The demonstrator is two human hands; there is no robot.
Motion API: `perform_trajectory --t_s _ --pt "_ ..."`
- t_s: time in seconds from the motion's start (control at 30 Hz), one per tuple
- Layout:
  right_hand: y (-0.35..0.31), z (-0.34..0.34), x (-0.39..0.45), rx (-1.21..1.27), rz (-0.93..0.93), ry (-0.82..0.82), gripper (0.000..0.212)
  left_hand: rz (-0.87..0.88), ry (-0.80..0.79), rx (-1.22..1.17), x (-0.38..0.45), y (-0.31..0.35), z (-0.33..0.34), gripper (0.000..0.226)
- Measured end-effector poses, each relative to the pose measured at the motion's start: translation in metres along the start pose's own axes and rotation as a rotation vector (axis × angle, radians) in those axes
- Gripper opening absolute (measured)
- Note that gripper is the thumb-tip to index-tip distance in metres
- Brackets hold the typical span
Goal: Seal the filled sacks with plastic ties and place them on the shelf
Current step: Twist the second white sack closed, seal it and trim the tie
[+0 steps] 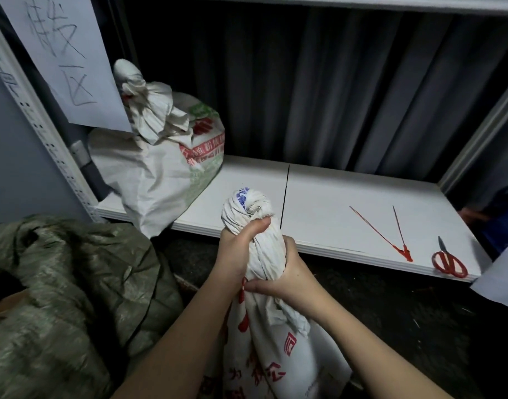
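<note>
A white sack (278,349) with red print stands on the floor in front of the shelf, its mouth gathered into a twisted neck. My left hand (237,249) grips the neck just under the bunched top. My right hand (281,276) wraps the neck lower down, its fingers pinching a red plastic tie (242,286) at the neck's left side. A second white sack (160,156), tied at the top, stands on the white shelf (333,203) at the left. Two loose red ties (391,240) lie on the shelf's right part.
Red-handled scissors (448,262) lie at the shelf's front right corner. A crumpled grey-green sack (60,298) fills the floor at the left. A paper sheet (63,53) with handwriting hangs on the left upright. A dark curtain hangs behind the shelf.
</note>
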State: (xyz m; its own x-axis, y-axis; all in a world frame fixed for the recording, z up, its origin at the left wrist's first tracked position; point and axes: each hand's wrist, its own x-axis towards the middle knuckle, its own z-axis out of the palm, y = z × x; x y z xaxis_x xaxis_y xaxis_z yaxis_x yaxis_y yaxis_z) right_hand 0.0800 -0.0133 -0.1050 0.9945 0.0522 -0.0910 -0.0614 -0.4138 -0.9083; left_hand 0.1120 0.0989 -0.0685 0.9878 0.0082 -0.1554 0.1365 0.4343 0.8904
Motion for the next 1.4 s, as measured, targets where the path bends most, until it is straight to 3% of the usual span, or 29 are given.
perform_trajectory --t_s 0.17,0.3,0.47,0.53,0.6,0.77,0.83,0.93,1.07,1.1,1.13,1.17,1.2,1.23,1.3,1.33,1.4 --pt "-0.003 -0.030 -0.002 0.062 -0.093 -0.092 0.093 -0.140 -0.174 0.021 0.001 0.007 -0.008 0.036" --pt "-0.007 -0.048 0.000 0.009 -0.092 -0.275 0.054 -0.150 -0.269 0.063 -0.004 0.008 -0.011 0.041" --pt "-0.023 -0.058 0.001 -0.366 -0.208 -0.034 0.026 -0.110 -0.265 -0.013 -0.012 0.009 -0.008 0.043" --pt "-0.031 -0.058 -0.001 -0.665 -0.287 0.070 0.031 -0.065 -0.231 -0.038 -0.014 0.009 -0.003 0.036" --pt "-0.033 -0.058 -0.001 -0.779 -0.238 0.093 0.038 -0.023 -0.180 -0.032 -0.014 0.009 0.000 0.029" --pt "-0.037 -0.065 -0.008 0.010 0.060 -0.302 0.009 0.067 -0.100 0.051 -0.013 0.002 0.004 0.019" --pt "-0.033 -0.062 -0.016 0.233 0.179 -0.410 0.021 0.074 -0.092 0.062 -0.015 0.001 0.005 0.020" --pt "-0.018 -0.057 -0.019 0.547 0.259 -0.503 0.017 0.082 -0.101 0.049 -0.016 0.002 0.005 0.021" --pt "0.001 -0.043 -0.014 0.629 0.453 -0.448 0.027 0.064 -0.075 0.048 -0.015 0.001 0.005 0.021" --pt "0.003 -0.052 -0.010 0.562 0.481 -0.588 0.039 0.057 -0.067 0.049 -0.015 0.000 0.005 0.021" --pt "0.015 -0.052 -0.014 0.696 0.360 -0.807 0.056 0.054 -0.058 0.050 -0.015 0.000 0.005 0.022" --pt "0.041 -0.044 -0.001 0.694 0.394 -1.112 0.086 0.056 -0.053 0.050 -0.014 -0.001 0.005 0.022" --pt "0.057 -0.042 0.005 0.720 0.417 -1.285 0.119 0.059 -0.055 0.049 -0.014 -0.001 0.004 0.022" --pt "0.055 -0.034 0.001 0.747 0.445 -1.304 0.130 0.063 -0.064 0.049 -0.014 -0.001 0.005 0.023" --pt "0.013 -0.026 -0.018 0.798 0.460 -0.885 0.091 0.075 -0.092 0.062 -0.015 -0.001 0.005 0.024" --pt "0.012 -0.026 -0.019 0.758 0.622 -0.669 0.066 0.084 -0.093 0.074 -0.016 -0.001 0.005 0.025" --pt "0.018 -0.029 -0.016 0.478 0.376 -0.371 0.044 0.108 -0.052 0.094 -0.014 0.001 0.001 0.024"
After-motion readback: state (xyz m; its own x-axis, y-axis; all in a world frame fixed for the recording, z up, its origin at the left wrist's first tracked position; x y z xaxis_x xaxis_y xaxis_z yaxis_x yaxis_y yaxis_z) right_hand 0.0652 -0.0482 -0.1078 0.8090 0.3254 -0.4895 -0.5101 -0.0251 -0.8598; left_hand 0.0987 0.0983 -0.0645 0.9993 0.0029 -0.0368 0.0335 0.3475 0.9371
